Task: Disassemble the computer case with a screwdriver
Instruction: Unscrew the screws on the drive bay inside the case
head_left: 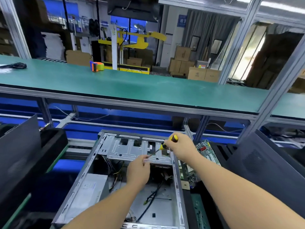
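Two hands work over the open computer case (92, 176) lying below me: my right hand (180, 146) grips the screwdriver (165, 145), my left hand (138, 171) pinches near its tip. Sheet-metal drive cage (132, 149) looks stiff, sharp-edged; I'd hold its rim.

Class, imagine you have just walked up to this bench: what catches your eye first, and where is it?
The open computer case lies low at centre, cables loose inside. Above it the right hand grips a yellow-and-black screwdriver, its tip at the drive cage beside the left hand. An orange-and-green tape dispenser stands on the green shelf behind.
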